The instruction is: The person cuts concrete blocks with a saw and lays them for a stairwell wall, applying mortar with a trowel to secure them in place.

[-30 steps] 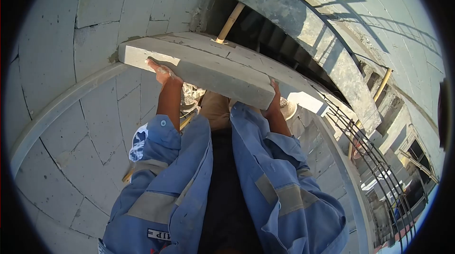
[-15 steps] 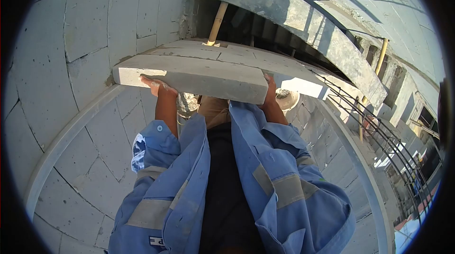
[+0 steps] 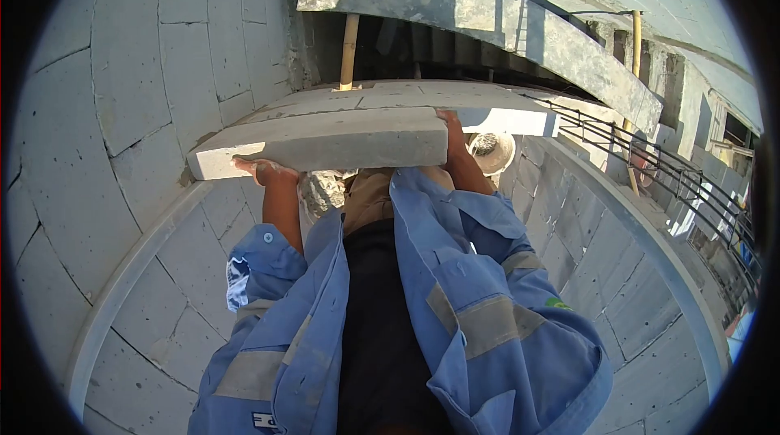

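A long pale grey aerated concrete block lies level across the low block wall in front of me, its left end close to the tall wall on the left. My left hand grips the near lower edge towards the left end, fingers partly hidden beneath it. At the block's right end, my right hand is closed against the end face, with most fingers out of sight behind it. Past that hand, another block forms part of the wall top in sunlight.
A tall block wall rises at the left. Below the block are a container of grey mortar and a bucket. Rebar runs along the right. Beyond the wall, a bamboo prop stands under a concrete beam.
The block has shifted slightly left and sits closer to the left wall, with both hands still on it. My view has turned slightly, showing more of the bucket.
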Tool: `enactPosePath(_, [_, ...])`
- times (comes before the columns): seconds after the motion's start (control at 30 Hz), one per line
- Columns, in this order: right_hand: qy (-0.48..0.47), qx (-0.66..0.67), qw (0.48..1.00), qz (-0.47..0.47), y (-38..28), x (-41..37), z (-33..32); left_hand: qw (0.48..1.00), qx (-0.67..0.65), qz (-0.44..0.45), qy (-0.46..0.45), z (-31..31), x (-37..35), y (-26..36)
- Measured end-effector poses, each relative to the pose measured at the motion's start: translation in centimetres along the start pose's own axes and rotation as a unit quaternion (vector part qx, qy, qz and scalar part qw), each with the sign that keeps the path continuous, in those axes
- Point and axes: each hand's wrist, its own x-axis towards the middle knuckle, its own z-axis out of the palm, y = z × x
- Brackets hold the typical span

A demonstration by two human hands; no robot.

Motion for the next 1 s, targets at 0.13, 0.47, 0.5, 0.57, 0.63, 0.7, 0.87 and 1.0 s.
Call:
enactPosePath(0.13, [0.014,-0.034,0.999,-0.02,0.2,0.8,-0.7,0.999,0.034,0.001,-0.017,-1.0,2.1,-0.4])
enactPosePath(0.47, [0.049,-0.115,0.992,-0.022,0.1,0.6,-3.7,1.0,0.011,-0.009,-0.016,-2.2,3.0,-0.6])
enactPosePath(0.5, [0.078,-0.178,0.981,-0.019,-0.3,0.8,-4.9,1.0,0.007,-0.009,-0.011,-1.8,2.6,-0.6])
enactPosePath(0.57, [0.158,-0.477,0.85,-0.159,-0.8,-0.3,-6.2,1.0,-0.002,-0.006,0.001,-1.0,2.1,-0.4])
enactPosePath(0.63, [0.189,-0.765,0.545,-0.287,-1.7,-2.9,-4.5,1.0,-0.002,-0.002,0.018,-0.6,1.4,-0.2])
enactPosePath(0.7, [0.137,-0.786,0.471,-0.376,-1.8,-1.9,-4.4,0.999,0.001,0.001,0.034,-0.6,1.4,-0.3])
enactPosePath(0.87, [0.041,-0.789,0.391,-0.471,-1.4,2.6,-5.1,1.0,-0.001,-0.015,0.001,-1.3,2.5,-0.5])
enactPosePath(1.0, [0.016,-0.777,0.421,-0.467,-1.0,4.0,-5.8,0.999,-0.012,-0.033,-0.027,-1.8,3.6,-0.4])
